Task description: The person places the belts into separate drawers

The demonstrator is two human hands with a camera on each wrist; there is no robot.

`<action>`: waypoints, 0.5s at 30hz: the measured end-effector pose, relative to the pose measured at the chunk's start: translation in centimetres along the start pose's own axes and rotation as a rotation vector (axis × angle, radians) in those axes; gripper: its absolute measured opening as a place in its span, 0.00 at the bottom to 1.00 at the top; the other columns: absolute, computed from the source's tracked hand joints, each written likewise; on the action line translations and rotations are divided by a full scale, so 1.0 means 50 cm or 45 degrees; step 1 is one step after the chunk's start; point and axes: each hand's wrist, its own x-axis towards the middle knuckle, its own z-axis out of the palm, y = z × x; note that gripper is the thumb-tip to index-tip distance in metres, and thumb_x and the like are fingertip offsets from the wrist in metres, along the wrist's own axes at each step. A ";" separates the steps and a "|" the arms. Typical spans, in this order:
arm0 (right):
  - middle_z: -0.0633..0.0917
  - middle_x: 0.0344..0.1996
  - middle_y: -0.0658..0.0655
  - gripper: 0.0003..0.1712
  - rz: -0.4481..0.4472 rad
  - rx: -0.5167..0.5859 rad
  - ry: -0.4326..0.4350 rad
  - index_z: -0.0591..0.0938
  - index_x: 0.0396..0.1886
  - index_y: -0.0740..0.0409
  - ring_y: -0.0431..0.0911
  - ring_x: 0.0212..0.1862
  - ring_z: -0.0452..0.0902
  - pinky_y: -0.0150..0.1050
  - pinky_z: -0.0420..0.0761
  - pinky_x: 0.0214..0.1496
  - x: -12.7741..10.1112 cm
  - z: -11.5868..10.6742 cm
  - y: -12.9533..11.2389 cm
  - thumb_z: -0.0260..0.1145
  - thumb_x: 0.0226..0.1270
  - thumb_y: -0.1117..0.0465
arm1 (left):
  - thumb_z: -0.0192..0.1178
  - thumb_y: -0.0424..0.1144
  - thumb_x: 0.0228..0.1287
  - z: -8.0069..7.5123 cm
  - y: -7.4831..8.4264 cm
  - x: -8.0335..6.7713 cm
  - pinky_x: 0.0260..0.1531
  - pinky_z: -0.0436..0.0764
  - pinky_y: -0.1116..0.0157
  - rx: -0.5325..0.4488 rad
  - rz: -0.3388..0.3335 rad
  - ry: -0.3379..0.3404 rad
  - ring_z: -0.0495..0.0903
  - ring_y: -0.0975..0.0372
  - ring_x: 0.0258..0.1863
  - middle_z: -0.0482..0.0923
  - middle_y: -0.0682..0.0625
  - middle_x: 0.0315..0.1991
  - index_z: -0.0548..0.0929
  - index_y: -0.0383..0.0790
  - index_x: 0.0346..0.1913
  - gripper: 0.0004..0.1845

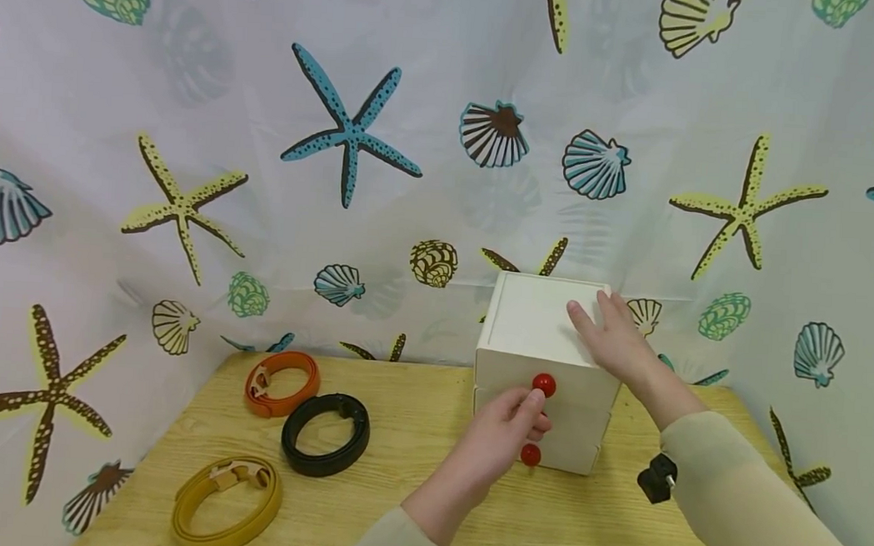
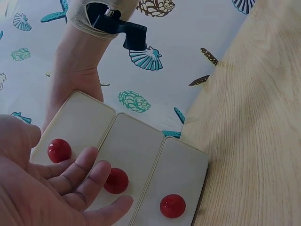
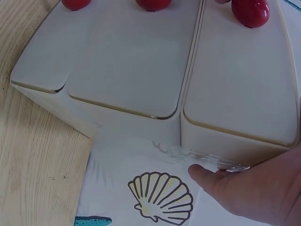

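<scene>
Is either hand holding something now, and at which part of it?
Nothing is gripped. The right hand rests flat on top of the white drawer box. The left hand reaches its fingers to the middle red knob, not closed round it.

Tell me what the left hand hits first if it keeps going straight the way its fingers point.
Most likely the middle red knob on the white drawer box: the left hand points its fingers at it, already at or nearly touching. Actual contact is unclear.

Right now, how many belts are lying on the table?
3, all coiled left of the white drawer box: an orange belt farthest back, a black belt beside it, and a yellow belt nearest the front edge.
</scene>
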 end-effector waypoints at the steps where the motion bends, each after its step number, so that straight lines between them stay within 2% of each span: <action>1: 0.37 0.88 0.73 0.57 0.007 0.004 -0.003 0.42 0.91 0.66 0.71 0.88 0.32 0.72 0.43 0.84 -0.001 0.000 0.001 0.44 0.88 0.28 | 0.50 0.60 0.89 0.001 0.000 0.001 0.58 0.84 0.48 -0.008 -0.006 -0.001 0.87 0.58 0.49 0.88 0.52 0.46 0.84 0.40 0.66 0.28; 10: 0.39 0.88 0.75 0.56 0.021 0.058 -0.014 0.38 0.89 0.69 0.70 0.88 0.33 0.69 0.43 0.85 -0.006 0.003 0.001 0.46 0.89 0.31 | 0.50 0.59 0.89 0.011 -0.006 0.017 0.54 0.86 0.47 -0.100 -0.051 -0.001 0.85 0.57 0.46 0.87 0.50 0.45 0.83 0.37 0.65 0.28; 15: 0.39 0.88 0.73 0.55 0.039 0.114 -0.015 0.37 0.90 0.66 0.69 0.88 0.33 0.68 0.43 0.86 -0.008 0.002 0.007 0.46 0.90 0.33 | 0.51 0.59 0.89 0.019 -0.007 0.026 0.53 0.86 0.47 -0.139 -0.054 0.008 0.86 0.57 0.45 0.88 0.49 0.45 0.84 0.36 0.63 0.28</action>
